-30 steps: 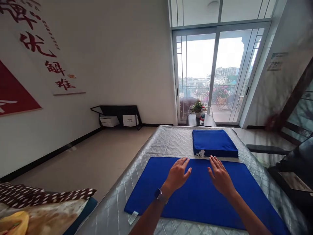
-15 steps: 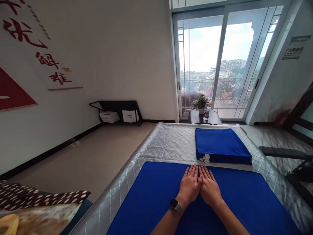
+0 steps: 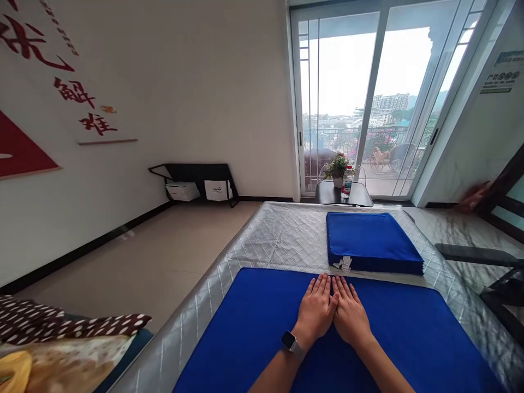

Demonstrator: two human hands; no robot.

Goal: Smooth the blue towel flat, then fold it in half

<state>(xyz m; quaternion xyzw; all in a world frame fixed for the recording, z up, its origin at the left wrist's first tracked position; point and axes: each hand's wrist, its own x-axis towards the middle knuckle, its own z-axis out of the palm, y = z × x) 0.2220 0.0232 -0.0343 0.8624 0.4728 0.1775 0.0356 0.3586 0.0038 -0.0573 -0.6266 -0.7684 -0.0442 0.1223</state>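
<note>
A: Hands?
B: Left hand point(image 3: 316, 309) and right hand point(image 3: 349, 313) side by side, lower centre of frame, thumbs touching. Both flat, palms down, fingers straight and together. Gripping nothing, just pressed on the blue cloth point(image 3: 254, 327).

A: Cloth where?
B: Spread flat on the quilted grey bed point(image 3: 282, 234), filling the bottom of frame. Long axis left-right across the pic. Hands near its far edge, about mid-width, fingertips pointing up-frame.

A: Which hand nearer which end?
B: Left nearer the left end, right nearer the right end; roughly equal reach each way.

A: Anything beyond?
B: Folded blue stack point(image 3: 370, 243) just past the far edge, up-frame and slightly right, so closer to the right hand. White tags point(image 3: 345, 265) at its near edge.
</note>
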